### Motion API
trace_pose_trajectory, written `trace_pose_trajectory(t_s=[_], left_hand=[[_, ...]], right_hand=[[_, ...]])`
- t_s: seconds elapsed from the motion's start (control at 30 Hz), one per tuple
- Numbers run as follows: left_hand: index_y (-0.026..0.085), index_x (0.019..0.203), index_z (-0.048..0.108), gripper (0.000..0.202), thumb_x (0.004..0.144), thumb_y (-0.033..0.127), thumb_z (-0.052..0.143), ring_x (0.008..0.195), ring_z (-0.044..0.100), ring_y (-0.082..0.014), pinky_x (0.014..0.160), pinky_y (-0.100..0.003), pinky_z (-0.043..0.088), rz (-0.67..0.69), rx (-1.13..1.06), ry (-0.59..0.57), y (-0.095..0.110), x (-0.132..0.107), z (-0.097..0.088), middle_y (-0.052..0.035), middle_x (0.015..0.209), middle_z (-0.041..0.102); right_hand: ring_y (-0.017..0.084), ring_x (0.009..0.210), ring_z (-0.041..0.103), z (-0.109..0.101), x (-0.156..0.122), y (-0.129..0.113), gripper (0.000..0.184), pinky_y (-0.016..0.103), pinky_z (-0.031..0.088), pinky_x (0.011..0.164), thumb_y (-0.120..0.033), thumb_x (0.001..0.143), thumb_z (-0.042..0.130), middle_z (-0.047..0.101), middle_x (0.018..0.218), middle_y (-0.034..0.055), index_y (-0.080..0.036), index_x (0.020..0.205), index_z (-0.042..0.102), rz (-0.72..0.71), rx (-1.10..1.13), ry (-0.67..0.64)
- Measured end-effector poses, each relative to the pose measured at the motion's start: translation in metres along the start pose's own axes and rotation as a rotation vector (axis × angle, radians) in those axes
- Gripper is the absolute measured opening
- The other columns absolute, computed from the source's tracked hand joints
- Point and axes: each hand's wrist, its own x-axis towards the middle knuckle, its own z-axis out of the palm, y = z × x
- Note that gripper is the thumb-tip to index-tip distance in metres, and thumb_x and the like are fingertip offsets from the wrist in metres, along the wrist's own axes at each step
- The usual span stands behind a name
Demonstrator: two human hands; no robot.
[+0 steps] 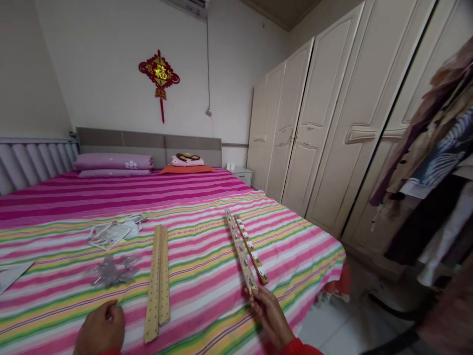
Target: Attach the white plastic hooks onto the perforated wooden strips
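Low on the right, my right hand (269, 311) grips the near end of a pale wooden strip (239, 246) with a row of small metal fittings. Just right of it lies a second wooden strip (251, 245) bearing white pieces. My left hand (101, 326) is curled closed at the lower left; whatever its fingers may hold is hidden. Two long wooden strips with rows of holes (154, 286) lie side by side to its right. Beyond that hand rests a clear plastic bag of small parts (111, 272), its contents too blurred to name.
Crumpled clear packaging (116, 232) and a white sheet (13, 275) lie on the striped bedspread (199, 276). Folded bedding (114, 161) is by the headboard (144, 143). A wardrobe (332, 123) and hanging clothes (439, 167) stand right of the bed.
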Motion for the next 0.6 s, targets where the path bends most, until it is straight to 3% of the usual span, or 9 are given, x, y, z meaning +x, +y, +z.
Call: trace_pose_trajectory(t_s=[0.43, 0.6], left_hand=[[0.020, 0.094, 0.065, 0.031, 0.074, 0.031, 0.043, 0.077, 0.060, -0.0259, 0.055, -0.031, 0.043, 0.023, 0.037, 0.051, -0.002, 0.001, 0.003, -0.0113, 0.094, 0.065], [0.019, 0.095, 0.065, 0.033, 0.074, 0.032, 0.044, 0.077, 0.060, -0.0265, 0.055, -0.032, 0.043, 0.010, 0.028, 0.014, 0.000, 0.000, 0.000, -0.0123, 0.096, 0.065]], right_hand=[[0.012, 0.057, 0.060, -0.017, 0.012, 0.003, 0.019, 0.021, 0.051, 0.055, -0.020, 0.065, 0.076, 0.072, 0.078, 0.0084, -0.011, 0.082, 0.072, -0.015, 0.016, 0.032], [0.009, 0.057, 0.057, -0.020, 0.013, 0.005, 0.018, 0.018, 0.050, 0.055, -0.020, 0.066, 0.076, 0.072, 0.078, 0.0075, -0.012, 0.081, 0.072, -0.011, 0.028, 0.020]])
